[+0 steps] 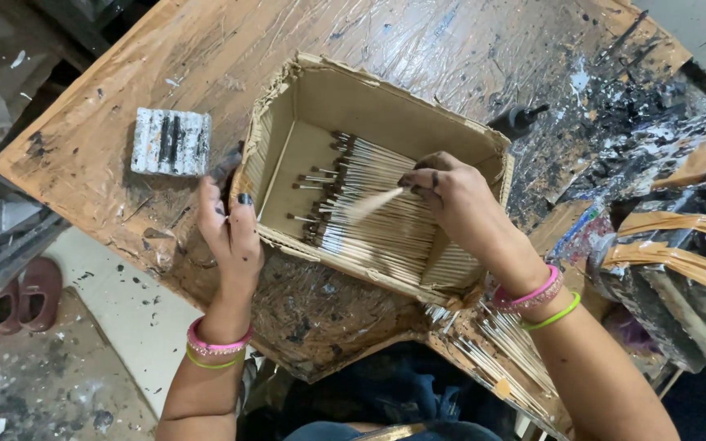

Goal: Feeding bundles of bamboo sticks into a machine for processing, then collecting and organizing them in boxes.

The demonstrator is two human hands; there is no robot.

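An open cardboard box (386,94) lies on a paint-stained wooden table (206,57). Inside it is a layer of thin pale sticks with dark tips (369,220), packed side by side. My right hand (451,196) reaches into the box and pinches a small bunch of sticks (369,204), blurred by motion, just above the layer. My left hand (230,233) rests on the box's near left rim, fingers spread, holding nothing. Both wrists wear pink and green bangles.
A small grey block with dark grooves (171,141) sits left of the box. More loose sticks (500,351) lie near my right forearm. Paint-splattered scraps and cardboard pile up at the right (672,245). Shoes (22,294) stand on the floor at the left.
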